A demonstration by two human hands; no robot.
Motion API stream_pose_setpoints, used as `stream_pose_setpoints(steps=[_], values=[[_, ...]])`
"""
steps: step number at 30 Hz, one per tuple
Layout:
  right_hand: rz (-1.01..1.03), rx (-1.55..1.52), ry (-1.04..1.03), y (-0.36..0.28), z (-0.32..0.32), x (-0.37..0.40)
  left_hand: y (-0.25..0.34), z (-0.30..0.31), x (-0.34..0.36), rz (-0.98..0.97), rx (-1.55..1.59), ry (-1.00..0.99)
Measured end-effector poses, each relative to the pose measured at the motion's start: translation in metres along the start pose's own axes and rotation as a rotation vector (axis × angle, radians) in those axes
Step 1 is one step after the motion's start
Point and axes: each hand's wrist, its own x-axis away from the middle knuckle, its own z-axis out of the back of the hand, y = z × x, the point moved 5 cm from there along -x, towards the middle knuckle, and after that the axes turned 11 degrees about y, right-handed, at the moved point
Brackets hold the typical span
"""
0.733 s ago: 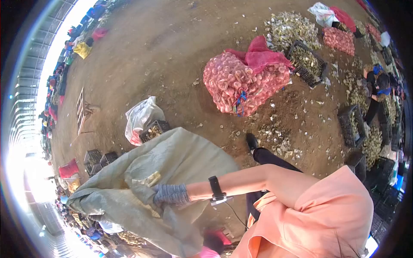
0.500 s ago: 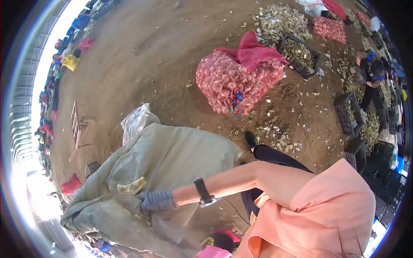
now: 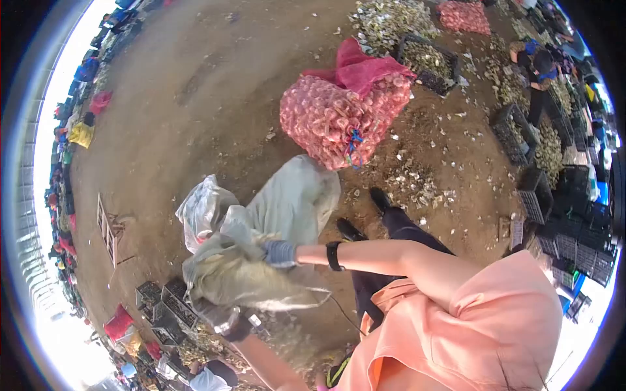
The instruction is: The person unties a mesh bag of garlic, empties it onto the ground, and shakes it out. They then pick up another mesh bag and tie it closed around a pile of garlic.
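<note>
- Head view, outdoor sorting yard: a person in a peach top holds a large grey-green sack (image 3: pixel 261 267) off the bare earth floor (image 3: pixel 195 117), left of centre in the frame.
- Right hand (image 3: pixel 280 253), in a grey glove with a black wristband (image 3: pixel 334 255) behind it, is clenched on a fold near the middle of the cloth.
- Left hand (image 3: pixel 229 322), at lower centre-left, looks closed on the lower hem, though the fingers are partly lost in the fabric.
- Step in hand, by the look of it: gathering the limp sack up and bunching it between both fists, not yet spread or laid flat.
- A next move would call for both fists staying tight and the loose upper flap being brought under control, since it hangs free of either hand.
- Long axis runs on a diagonal, from the bunched mass at lower left up to the free flap at centre, which points toward the upper right of the frame.
- Which end is the mouth cannot be told.
- Around it: a white plastic bag (image 3: pixel 203 210) just beside the sack on its left, black crates (image 3: pixel 166 301) below it, and a bulging red net bag (image 3: pixel 336 120) well apart at upper centre.
</note>
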Motion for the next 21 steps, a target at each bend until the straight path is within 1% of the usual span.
stream_pose_setpoints(steps=[1,2,3,4,5,7,8,9,10,11,12,13,14,15,16,17,19,20,21], values=[[-0.245,0.125,-0.269,0.03,0.013,0.003,-0.024,-0.006,-0.011,0.212,0.233,0.076],[-0.226,0.19,-0.218,0.05,0.028,0.006,-0.041,-0.011,-0.019,0.216,0.228,0.063],[-0.21,0.25,-0.167,0.071,0.042,0.012,-0.069,-0.009,-0.023,0.454,0.386,0.199],[-0.242,0.245,-0.219,0.087,0.058,0.021,-0.094,-0.007,-0.021,0.694,0.535,0.34],[-0.275,0.239,-0.272,0.102,0.079,0.033,-0.103,-0.007,-0.019,0.702,0.515,0.327],[-0.222,0.215,-0.046,0.102,0.147,0.056,-0.126,0.0,-0.014,0.607,0.253,0.326],[-0.334,0.231,0.074,0.119,0.174,0.069,-0.19,0.034,-0.035,0.655,0.215,0.299],[-0.444,0.25,0.191,0.138,0.201,0.084,-0.112,-0.012,-0.003,0.54,0.039,0.315],[-0.441,0.374,0.206,0.172,0.221,0.102,-0.073,-0.038,0.008,0.512,-0.216,0.387],[-0.435,0.496,0.219,0.207,0.237,0.117,-0.055,-0.051,0.012,0.474,-0.472,0.456],[-0.659,0.313,0.35,0.233,0.257,0.131,-0.067,-0.059,0.008,0.477,-0.483,0.451],[-0.88,0.122,0.472,0.256,0.27,0.144,-0.067,-0.07,-0.003,0.006,-0.734,0.375],[-0.944,0.008,0.542,0.257,0.283,0.144,-0.063,-0.088,-0.002,-0.475,-0.959,0.275],[-1.004,-0.107,0.612,0.258,0.297,0.142,-0.044,-0.131,0.011,-0.454,-0.886,0.216],[-1.012,-0.093,0.646,0.271,0.308,0.134,-0.054,-0.172,0.024,-0.294,-0.47,0.098],[-1.02,-0.097,0.627,0.28,0.317,0.119,-0.052,-0.212,0.037,-0.263,-0.443,-0.047],[-0.975,-0.022,0.66,0.299,0.339,0.086,-0.129,-0.279,0.067,0.103,-0.139,-0.339],[-0.759,0.175,0.629,0.332,0.344,0.067,-0.123,-0.308,0.084,0.37,-0.002,-0.337],[-0.534,0.361,0.59,0.341,0.348,0.044,-0.14,-0.367,0.111,0.224,-0.176,-0.511]])
